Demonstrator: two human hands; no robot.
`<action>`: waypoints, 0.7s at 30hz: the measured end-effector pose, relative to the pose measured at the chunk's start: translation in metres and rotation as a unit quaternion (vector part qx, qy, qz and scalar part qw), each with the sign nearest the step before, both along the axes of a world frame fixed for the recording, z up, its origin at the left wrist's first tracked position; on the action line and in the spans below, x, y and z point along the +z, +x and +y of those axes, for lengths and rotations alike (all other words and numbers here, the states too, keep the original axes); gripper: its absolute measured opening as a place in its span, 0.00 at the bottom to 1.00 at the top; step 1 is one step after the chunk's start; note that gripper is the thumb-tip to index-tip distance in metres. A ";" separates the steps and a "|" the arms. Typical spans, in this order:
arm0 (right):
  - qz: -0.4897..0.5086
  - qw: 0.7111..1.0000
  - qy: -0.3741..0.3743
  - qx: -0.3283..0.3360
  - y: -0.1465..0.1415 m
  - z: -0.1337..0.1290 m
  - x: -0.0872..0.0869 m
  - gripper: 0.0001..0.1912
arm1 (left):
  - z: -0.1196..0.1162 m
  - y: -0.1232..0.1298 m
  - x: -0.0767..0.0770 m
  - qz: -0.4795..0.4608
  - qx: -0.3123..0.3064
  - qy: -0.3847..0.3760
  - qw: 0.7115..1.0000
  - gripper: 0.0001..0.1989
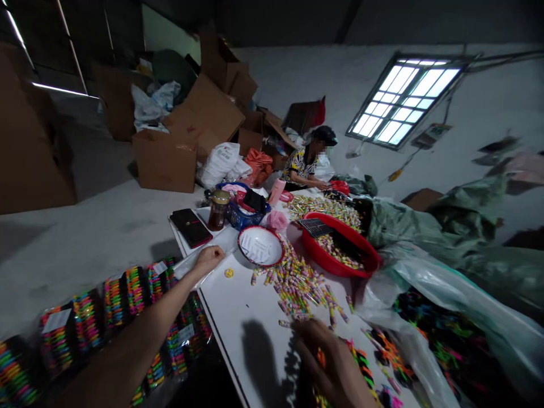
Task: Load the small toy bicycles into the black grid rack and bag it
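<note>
1. Because it hovers low over the table [227, 303], the right hand [334, 362] seems placed to reach the bright bundle [362, 365]; blur hides its grip, so I cannot tell.
2. With curled fingers, the left hand [209, 259] lies by the clear bag [227, 241], perhaps steadying it; any pinch is unclear.
3. Loose tubes [297, 283] spread between bowl [267, 243] and basin [322, 259], likely for easy reach.
4. Beyond, a co-worker [301, 164] sits by another pile [327, 209].
</note>
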State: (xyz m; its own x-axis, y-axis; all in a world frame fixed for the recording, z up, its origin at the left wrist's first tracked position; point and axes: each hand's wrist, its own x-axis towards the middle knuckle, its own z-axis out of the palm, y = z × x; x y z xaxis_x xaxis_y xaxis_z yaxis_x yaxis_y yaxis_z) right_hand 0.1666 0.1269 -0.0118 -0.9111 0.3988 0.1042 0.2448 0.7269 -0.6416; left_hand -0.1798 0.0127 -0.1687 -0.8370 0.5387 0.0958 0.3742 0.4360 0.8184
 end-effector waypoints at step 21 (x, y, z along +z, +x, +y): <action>0.090 0.976 -0.193 -0.038 -0.144 0.088 -0.050 0.15 | 0.001 0.007 -0.001 0.113 0.045 -0.019 0.992 0.19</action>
State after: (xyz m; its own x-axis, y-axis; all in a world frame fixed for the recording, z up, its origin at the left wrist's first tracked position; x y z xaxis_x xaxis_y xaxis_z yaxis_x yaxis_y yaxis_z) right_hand 0.0222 0.2147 -0.0620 -0.8580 0.5060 0.0886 0.1462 0.4059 -0.9022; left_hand -0.1727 0.0142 -0.1696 -0.8414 0.4696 0.2673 0.5042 0.5043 0.7011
